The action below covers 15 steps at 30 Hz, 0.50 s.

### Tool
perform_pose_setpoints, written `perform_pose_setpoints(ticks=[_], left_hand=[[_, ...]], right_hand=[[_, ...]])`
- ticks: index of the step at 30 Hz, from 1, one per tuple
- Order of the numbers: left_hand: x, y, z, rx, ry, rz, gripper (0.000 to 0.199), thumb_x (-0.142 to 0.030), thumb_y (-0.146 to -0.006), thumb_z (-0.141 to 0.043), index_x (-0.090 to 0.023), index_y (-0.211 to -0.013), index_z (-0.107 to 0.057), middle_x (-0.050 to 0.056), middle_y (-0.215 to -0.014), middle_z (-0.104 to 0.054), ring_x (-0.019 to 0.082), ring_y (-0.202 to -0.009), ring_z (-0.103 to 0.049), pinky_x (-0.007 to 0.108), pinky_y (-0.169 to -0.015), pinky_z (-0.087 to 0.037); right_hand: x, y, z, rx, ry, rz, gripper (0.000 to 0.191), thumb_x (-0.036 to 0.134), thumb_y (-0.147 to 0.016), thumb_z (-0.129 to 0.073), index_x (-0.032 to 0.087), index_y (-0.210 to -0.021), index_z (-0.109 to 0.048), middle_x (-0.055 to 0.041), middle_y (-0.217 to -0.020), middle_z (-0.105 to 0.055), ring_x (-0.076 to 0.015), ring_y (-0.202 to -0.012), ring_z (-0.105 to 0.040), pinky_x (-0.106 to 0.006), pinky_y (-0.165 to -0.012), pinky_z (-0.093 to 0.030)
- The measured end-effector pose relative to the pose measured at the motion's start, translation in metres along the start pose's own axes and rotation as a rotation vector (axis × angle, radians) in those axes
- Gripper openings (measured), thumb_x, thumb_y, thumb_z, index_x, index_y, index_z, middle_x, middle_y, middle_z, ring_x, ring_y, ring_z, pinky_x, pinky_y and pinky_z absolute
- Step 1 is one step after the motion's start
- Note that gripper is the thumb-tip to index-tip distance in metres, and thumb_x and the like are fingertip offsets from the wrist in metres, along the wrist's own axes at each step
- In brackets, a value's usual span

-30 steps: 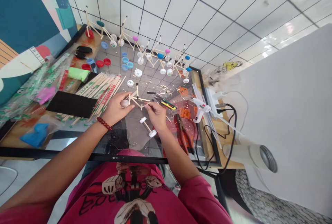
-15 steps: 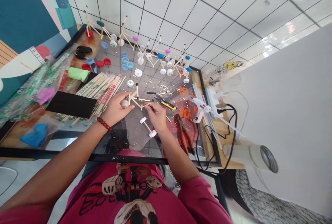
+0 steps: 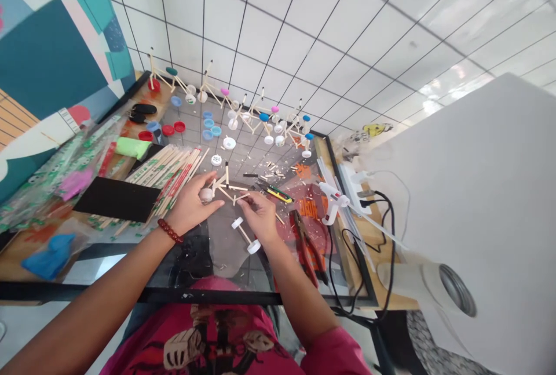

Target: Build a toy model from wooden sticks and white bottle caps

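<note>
My left hand (image 3: 191,206) is closed around the left side of a small wooden-stick tricycle frame (image 3: 227,177), near its white bottle-cap wheel (image 3: 206,195). A black-tipped stick rises from this frame. At the frame's right side, my right hand (image 3: 262,218) pinches the end of a thin stick; the fingertips partly hide the contact. Just below both hands lies a stick axle (image 3: 245,234) with a white cap on each end, touched by neither hand.
Several finished stick tricycles (image 3: 249,123) line the back. Wooden chopsticks (image 3: 174,172) and a black sheet (image 3: 117,198) lie left. To the right are a utility knife (image 3: 278,193), pliers (image 3: 306,244), a white glue gun (image 3: 333,201) and cables. Loose caps (image 3: 216,160) lie beyond the hands.
The head view has tilted up, so everything sits lower in the picture. Both hands keep their hold on the stick frame, with the right fingers shifted slightly at its end.
</note>
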<state>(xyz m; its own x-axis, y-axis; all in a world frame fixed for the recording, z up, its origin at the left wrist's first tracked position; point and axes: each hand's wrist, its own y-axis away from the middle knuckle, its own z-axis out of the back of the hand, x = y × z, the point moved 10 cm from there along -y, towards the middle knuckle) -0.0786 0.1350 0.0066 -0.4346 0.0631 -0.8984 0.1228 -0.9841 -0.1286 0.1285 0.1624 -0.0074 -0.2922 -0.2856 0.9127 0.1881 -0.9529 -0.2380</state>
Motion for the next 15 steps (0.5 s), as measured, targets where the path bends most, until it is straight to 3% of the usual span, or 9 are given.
perform_pose_setpoints(ticks=[5,12,15], left_hand=[[-0.0011,-0.0012,-0.0006,0.002,-0.015,-0.018,0.068,-0.034,-0.072,-0.084,-0.026,-0.137,-0.066,0.011,-0.139,-0.073,0.039,-0.128,-0.068,0.057,-0.117,-0.052],[-0.0014,-0.0029,-0.0019,0.007,-0.042,-0.055,0.065,-0.036,-0.071,-0.085,-0.025,-0.132,-0.068,0.013,-0.139,-0.073,0.042,-0.126,-0.069,0.060,-0.114,-0.053],[-0.0011,-0.0039,-0.0020,0.003,-0.048,-0.077,0.063,-0.035,-0.069,-0.086,-0.027,-0.129,-0.071,0.012,-0.136,-0.075,0.043,-0.127,-0.068,0.061,-0.114,-0.053]], right_hand=[[0.0000,-0.0001,0.0007,-0.005,0.018,0.015,0.022,0.032,-0.086,-0.067,0.025,-0.100,-0.082,-0.0068,-0.095,-0.082,-0.0236,-0.081,-0.077,-0.039,-0.080,-0.065],[0.0036,-0.0012,0.0020,-0.001,0.011,0.038,0.024,0.040,-0.092,-0.065,0.027,-0.098,-0.084,-0.0087,-0.105,-0.085,-0.0273,-0.098,-0.079,-0.044,-0.092,-0.063],[0.0027,-0.0022,0.0021,-0.005,0.016,0.041,0.026,0.044,-0.092,-0.065,0.027,-0.096,-0.084,-0.0089,-0.103,-0.085,-0.0272,-0.096,-0.079,-0.043,-0.090,-0.064]])
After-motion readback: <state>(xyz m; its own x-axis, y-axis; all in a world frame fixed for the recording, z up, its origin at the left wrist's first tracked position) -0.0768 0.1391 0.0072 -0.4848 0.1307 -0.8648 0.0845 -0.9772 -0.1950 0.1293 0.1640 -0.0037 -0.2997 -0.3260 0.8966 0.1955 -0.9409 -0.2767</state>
